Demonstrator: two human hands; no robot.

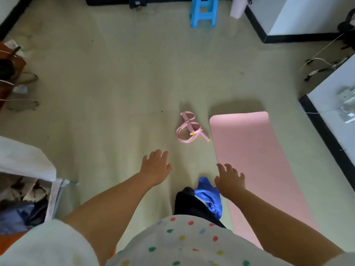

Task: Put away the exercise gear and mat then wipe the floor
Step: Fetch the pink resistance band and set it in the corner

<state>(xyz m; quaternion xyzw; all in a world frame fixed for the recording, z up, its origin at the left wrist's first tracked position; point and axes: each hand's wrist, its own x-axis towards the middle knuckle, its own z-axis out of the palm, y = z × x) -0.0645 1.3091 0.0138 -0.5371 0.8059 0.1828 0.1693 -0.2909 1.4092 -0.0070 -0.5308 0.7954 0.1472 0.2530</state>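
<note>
**Both hands out and empty, gear not yet gathered**

At the left edge of the frame a cluttered shelf or bin [28, 198] held folded cloth and bags, likely where loose things were kept out of the walkway. Left of centre, in the lower half, the left hand [156, 167] was stretched forward over the bare floor [105, 93], palm down, fingers spread wide and holding nothing, probably poised for a reach. Just above it and to the right, near mid-frame, the pink resistance band [189, 127] lay coiled on the floor, close beside the mat's upper left corner but seemingly not touching it. Below, at lower centre, a blue cloth [209, 198] sat by the person's dark-clad leg, likely kept ready for wiping. The right hand [230, 181] hovered open and empty over the mat's left edge. The pink exercise mat [253, 160] lay unrolled flat, running from mid-right toward the bottom, still to be rolled. A blue plastic stool [203, 12] stood at top centre.
</note>
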